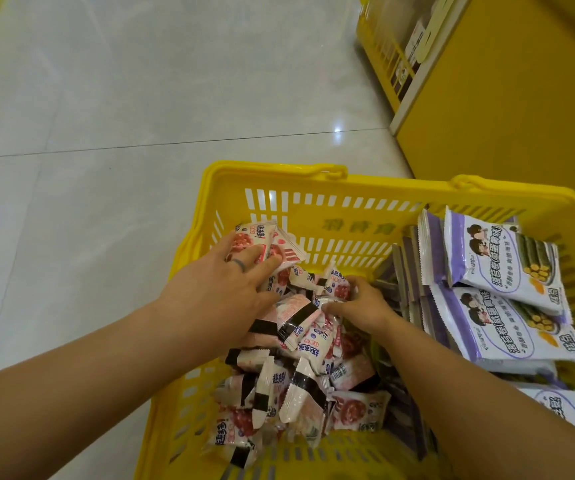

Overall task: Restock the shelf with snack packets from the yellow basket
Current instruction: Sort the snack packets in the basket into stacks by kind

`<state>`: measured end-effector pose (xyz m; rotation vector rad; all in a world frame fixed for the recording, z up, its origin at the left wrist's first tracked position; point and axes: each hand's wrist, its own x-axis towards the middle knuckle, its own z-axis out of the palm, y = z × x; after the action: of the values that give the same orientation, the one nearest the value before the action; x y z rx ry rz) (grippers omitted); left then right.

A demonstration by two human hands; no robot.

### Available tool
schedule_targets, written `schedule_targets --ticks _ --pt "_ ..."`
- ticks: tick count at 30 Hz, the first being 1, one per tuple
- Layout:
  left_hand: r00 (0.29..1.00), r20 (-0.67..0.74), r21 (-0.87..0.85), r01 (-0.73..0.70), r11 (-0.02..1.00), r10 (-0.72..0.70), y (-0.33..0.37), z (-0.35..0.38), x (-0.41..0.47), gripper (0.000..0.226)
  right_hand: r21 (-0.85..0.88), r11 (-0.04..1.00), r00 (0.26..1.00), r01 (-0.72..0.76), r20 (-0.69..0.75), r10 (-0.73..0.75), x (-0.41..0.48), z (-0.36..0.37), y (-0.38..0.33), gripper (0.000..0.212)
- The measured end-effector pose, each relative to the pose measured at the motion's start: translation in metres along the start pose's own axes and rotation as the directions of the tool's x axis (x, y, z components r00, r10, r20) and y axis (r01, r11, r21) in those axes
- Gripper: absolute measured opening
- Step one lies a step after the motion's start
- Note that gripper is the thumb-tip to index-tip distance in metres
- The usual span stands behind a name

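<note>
Basket (383, 183) stands on the pale tiled floor (140, 116), seen from above. Both bare forearms reach in over its near rim.

Contents fall in two lots. Pink packets (313, 358) make a loose heap that fills the basket's left half, from the near-left corner up to the far wall. They lie jumbled, some face up and some showing black-banded backs. Purple packets (497, 265) take the right half: a row stands on edge along the middle, and others lie flat and overlapping toward the right wall (printed faces up, a few spilling toward the near-right corner).

Left hand (223, 282): at the far-left corner, just inside the wall. Grip closed on a few pink packets held together. The fingers are bent over their top faces, and the packet ends poke out past the fingertips toward the far wall. The thumb's underside contact is hidden. There is a dark ring (239, 264) on one finger.

Right hand (362, 304): at the basket's centre, at the seam between the pink heap and the standing purple row. Grip closed here too. The fingers are curled down into the pink packets with the tips buried, and the thumb is pressed across the top of one packet.

The hands are near each other but apart, with packets between them.

Shelf (487, 98): a yellow unit beyond the basket's far-right corner, well apart from both hands. It has a slatted yellow front rail, and the goods behind the rail are too blurred to tell.
</note>
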<state>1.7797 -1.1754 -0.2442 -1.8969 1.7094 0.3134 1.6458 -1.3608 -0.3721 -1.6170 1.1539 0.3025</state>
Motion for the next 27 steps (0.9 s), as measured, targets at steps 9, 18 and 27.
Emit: schedule_targets --ticks 9,18,27 --pt "0.999 -0.047 -0.035 -0.025 0.999 0.023 0.0 -0.004 -0.001 0.053 -0.137 0.973 0.941 0.185 -0.26 -0.215 -0.009 0.001 -0.011 0.02" --pt "0.919 -0.368 -0.234 0.056 0.971 -0.142 -0.004 -0.013 -0.032 0.039 0.002 0.88 0.849 0.476 -0.264 -0.459 -0.114 -0.015 -0.05 0.022" --pt "0.839 -0.532 -0.306 -0.065 0.95 -0.114 0.014 -0.007 -0.056 0.024 -0.429 0.839 0.936 0.334 0.256 -0.242 -0.122 -0.024 -0.049 0.008"
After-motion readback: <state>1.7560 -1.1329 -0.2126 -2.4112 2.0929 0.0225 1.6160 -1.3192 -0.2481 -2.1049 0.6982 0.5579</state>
